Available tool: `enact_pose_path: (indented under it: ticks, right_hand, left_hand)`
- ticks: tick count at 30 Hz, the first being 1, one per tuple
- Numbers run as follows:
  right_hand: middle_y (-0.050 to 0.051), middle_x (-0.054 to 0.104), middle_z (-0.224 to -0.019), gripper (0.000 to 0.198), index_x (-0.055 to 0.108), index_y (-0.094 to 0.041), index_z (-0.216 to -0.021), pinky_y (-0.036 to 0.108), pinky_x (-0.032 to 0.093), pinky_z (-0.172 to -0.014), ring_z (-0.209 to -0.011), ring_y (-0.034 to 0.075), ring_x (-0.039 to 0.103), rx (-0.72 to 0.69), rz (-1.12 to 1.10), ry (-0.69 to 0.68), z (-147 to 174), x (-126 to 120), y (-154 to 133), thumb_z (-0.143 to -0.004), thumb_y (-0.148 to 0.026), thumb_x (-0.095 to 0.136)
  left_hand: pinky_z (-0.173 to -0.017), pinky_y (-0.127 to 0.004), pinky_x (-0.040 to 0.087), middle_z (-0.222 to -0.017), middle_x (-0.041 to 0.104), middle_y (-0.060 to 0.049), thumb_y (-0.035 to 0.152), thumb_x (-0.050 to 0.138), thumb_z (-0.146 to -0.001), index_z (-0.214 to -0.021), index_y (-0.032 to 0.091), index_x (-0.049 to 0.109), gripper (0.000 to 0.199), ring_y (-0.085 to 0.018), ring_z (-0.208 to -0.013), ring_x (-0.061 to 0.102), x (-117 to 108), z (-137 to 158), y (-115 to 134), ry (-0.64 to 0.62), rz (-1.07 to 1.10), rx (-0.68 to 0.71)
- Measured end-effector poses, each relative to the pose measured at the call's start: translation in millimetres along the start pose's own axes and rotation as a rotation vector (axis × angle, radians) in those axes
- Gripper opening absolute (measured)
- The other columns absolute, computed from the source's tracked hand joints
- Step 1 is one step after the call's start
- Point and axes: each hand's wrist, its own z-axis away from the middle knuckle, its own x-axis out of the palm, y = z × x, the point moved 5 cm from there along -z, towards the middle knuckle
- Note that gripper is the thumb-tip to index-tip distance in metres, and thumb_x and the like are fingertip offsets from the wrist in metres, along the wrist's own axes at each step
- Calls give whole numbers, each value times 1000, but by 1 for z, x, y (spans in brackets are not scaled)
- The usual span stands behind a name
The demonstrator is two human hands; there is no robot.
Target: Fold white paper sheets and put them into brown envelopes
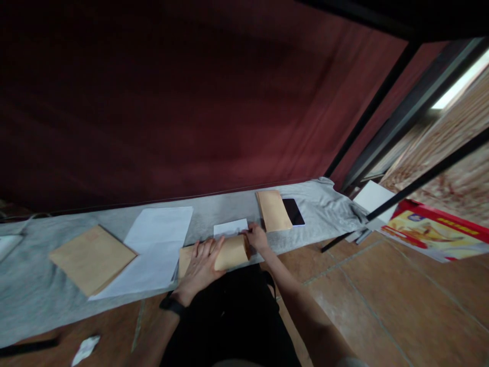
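A brown paper envelope (pixel 232 253) lies at the table's front edge, before my lap. My left hand (pixel 202 262) rests flat across it with fingers spread. At the envelope's right end, which bulges up and shows a dark gap, my right hand (pixel 256 238) has its fingers closed on the upper corner; their tips are partly hidden. Just behind the envelope lies a folded white paper (pixel 231 227), close to both hands' fingertips.
Left on the grey cloth (pixel 206 216) are white sheets (pixel 160 229) and more brown envelopes (pixel 92 257). To the right, a brown envelope stack (pixel 274 210) partly overlaps a dark-screened phone (pixel 294 211). Black metal bars (pixel 372 109) and a red-yellow box (pixel 435 229) stand further right.
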Motion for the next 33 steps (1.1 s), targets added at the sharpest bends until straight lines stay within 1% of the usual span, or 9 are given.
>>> enact_pose_path:
  ticks: [5, 9, 12, 15, 20, 22, 27, 30, 33]
  right_hand:
    - [3, 66, -82, 12, 58, -21, -94, 27, 47, -72, -76, 18, 61, -11, -162, 145, 17, -28, 17, -90, -30, 51]
    - [6, 65, -87, 18, 55, -21, -98, 30, 48, -77, -83, 20, 59, 1, -268, 261, 37, -56, 33, -92, -33, 43]
    - [6, 65, -89, 21, 55, -21, -96, 31, 48, -80, -88, 21, 57, 16, -452, 361, 51, -74, 44, -91, -38, 43]
    - [5, 64, -88, 26, 56, -21, -95, 29, 48, -79, -86, 20, 57, 7, -590, 367, 61, -82, 51, -89, -44, 46]
    - [4, 63, -87, 32, 58, -20, -94, 29, 47, -77, -82, 20, 56, -6, -612, 405, 68, -90, 62, -89, -50, 46]
    - [3, 62, -84, 32, 58, -20, -90, 28, 46, -73, -78, 19, 55, -16, -594, 366, 67, -90, 64, -89, -51, 47]
    - [5, 66, -82, 31, 63, -19, -91, 29, 47, -72, -77, 20, 59, -73, -433, 116, 61, -78, 61, -87, -46, 49]
    - [7, 69, -85, 28, 64, -18, -91, 31, 47, -74, -79, 22, 61, -71, -360, 73, 57, -78, 63, -85, -40, 49]
    - [5, 68, -79, 21, 65, -19, -85, 31, 46, -73, -76, 21, 62, -79, -335, 43, 53, -83, 64, -82, -34, 51]
  left_hand:
    - [-117, -56, 23, -140, 53, -17, 45, 72, -74, -158, 21, 15, 105, -35, -134, 47, 1, -2, -1, -35, 35, -50]
    - [-117, -57, 22, -139, 53, -16, 47, 73, -73, -159, 23, 13, 107, -36, -132, 48, 2, -4, -4, -47, 69, -89]
    - [-117, -57, 22, -139, 52, -16, 48, 72, -75, -158, 24, 12, 106, -36, -130, 50, 2, -5, -7, -45, 86, -122]
    - [-117, -58, 22, -140, 51, -16, 48, 73, -75, -159, 23, 10, 108, -36, -131, 48, 2, -5, -8, -49, 87, -135]
    - [-117, -59, 22, -141, 50, -16, 49, 74, -73, -159, 24, 7, 112, -37, -134, 46, 3, -5, -8, -41, 68, -139]
    - [-117, -59, 22, -141, 50, -17, 49, 74, -73, -159, 23, 6, 112, -37, -134, 46, 3, -6, -8, -40, 57, -138]
    - [-117, -60, 21, -144, 47, -18, 51, 74, -74, -159, 23, 7, 112, -38, -135, 45, 1, -5, -7, -17, 28, -135]
    - [-117, -61, 21, -146, 46, -19, 51, 74, -74, -159, 23, 9, 111, -38, -136, 44, 0, -4, -6, 8, 6, -123]
    - [-117, -61, 20, -146, 45, -20, 52, 74, -73, -159, 22, 10, 111, -39, -137, 42, -2, -4, -4, 22, -6, -106]
